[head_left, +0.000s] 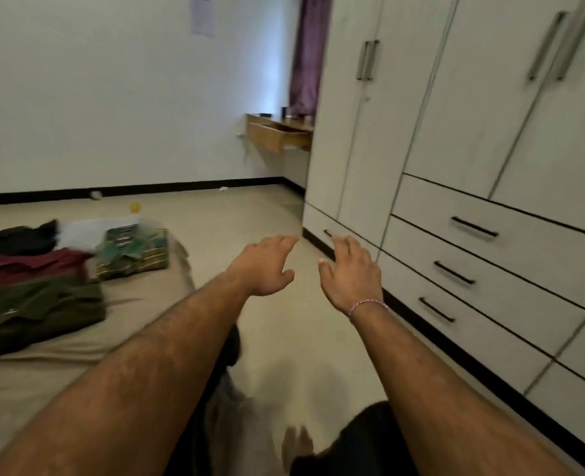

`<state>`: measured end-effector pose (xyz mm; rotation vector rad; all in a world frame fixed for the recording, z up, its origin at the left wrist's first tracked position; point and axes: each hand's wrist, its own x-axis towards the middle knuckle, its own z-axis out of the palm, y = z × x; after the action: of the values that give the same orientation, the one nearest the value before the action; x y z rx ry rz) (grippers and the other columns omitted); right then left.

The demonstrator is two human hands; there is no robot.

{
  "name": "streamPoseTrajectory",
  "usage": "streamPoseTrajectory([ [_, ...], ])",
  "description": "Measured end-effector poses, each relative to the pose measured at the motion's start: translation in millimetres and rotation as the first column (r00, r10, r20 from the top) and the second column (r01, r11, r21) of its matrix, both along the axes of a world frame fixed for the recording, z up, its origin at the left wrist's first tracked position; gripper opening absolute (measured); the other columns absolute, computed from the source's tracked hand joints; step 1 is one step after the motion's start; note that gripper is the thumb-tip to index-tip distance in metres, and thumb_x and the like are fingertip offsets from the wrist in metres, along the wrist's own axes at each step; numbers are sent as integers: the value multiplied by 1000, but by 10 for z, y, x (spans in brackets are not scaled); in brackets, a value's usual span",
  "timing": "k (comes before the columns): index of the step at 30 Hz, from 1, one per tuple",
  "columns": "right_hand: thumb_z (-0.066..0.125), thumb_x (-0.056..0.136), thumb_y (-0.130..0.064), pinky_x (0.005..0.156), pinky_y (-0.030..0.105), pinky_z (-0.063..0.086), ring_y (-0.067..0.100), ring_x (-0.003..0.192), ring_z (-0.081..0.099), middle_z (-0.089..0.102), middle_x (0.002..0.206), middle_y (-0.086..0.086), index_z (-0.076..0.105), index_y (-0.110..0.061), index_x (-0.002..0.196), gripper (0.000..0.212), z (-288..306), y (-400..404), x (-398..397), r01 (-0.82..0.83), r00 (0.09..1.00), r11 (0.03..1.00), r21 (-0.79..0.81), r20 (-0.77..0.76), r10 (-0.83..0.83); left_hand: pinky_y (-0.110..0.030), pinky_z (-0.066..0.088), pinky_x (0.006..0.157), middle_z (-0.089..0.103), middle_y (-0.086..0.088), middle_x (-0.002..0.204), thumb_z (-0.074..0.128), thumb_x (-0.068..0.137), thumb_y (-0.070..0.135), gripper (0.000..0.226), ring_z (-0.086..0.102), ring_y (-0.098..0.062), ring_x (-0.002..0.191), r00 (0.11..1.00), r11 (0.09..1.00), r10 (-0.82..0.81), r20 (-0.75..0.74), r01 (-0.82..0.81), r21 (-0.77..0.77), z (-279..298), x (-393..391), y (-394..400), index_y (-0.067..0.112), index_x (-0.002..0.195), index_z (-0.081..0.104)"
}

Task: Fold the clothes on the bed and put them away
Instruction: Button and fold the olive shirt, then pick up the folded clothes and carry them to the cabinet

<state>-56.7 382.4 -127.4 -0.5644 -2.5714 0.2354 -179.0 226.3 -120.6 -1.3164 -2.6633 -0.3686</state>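
Note:
Folded clothes lie on the low bed [140, 304] at the left: an olive green garment [40, 307], a maroon one [30, 266], a black one [16, 238], a white one [85, 231] and a green checked shirt [133, 252]. Both my arms stretch out over the floor between the bed and the wardrobe. My left hand [267, 266] and my right hand [349, 273] hover side by side with relaxed fingers and hold nothing. A thread bracelet circles my right wrist. The right fingertips point toward the wardrobe's lowest left drawer [322, 231].
A white wardrobe [456, 132] with closed doors and several closed drawers [483, 242] fills the right side. A wooden wall shelf [277, 132] and purple curtain [308, 53] stand at the back. Small items, one yellow [135, 207], lie on the beige floor. My legs show below.

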Motion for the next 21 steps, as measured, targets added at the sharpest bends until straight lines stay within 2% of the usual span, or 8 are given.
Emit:
streamPoseTrajectory([
  [6, 45, 102, -46, 110, 47, 41, 27, 139, 42, 41, 156, 5, 40, -21, 152, 56, -206, 1247, 533, 238, 969, 971, -30, 77, -235, -48, 35, 120, 31, -4, 168, 58, 96, 44, 84, 34, -26, 151, 970, 967, -241, 38, 243, -74, -164, 258, 1506, 25, 165, 16],
  [10, 45, 102, -45, 104, 46, 44, 26, 135, 44, 44, 152, 3, 41, -21, 152, 55, -412, 2319, 420, 373, 925, 921, -109, 114, -362, -45, 31, 121, 34, 2, 165, 51, 93, 50, 80, 34, -20, 150, 911, 901, -412, 2, 408, -149, -430, 281, 2466, 31, 163, 17],
  [12, 47, 101, -45, 102, 45, 45, 27, 135, 45, 46, 151, 4, 42, -20, 151, 56, -456, 2765, 270, 393, 917, 914, -100, 114, -382, -43, 30, 122, 36, 4, 163, 51, 94, 49, 77, 35, -18, 149, 897, 890, -441, -16, 435, -137, -445, 160, 2823, 32, 163, 19],
  [16, 50, 100, -42, 98, 43, 46, 28, 129, 49, 50, 146, 6, 45, -18, 148, 54, -722, 4293, -273, 479, 871, 874, -77, 163, -463, -42, 33, 121, 39, 2, 163, 56, 97, 44, 73, 36, -19, 148, 894, 891, -443, 61, 447, -83, -546, -514, 4286, 29, 162, 25],
  [21, 56, 97, -30, 98, 45, 44, 33, 123, 52, 54, 140, 14, 48, -9, 145, 53, -836, 5829, -879, 518, 834, 855, 18, 214, -509, -39, 33, 122, 38, 4, 163, 62, 99, 40, 72, 35, -17, 149, 856, 849, -503, 117, 515, -115, -549, -1274, 5857, 31, 161, 28],
])
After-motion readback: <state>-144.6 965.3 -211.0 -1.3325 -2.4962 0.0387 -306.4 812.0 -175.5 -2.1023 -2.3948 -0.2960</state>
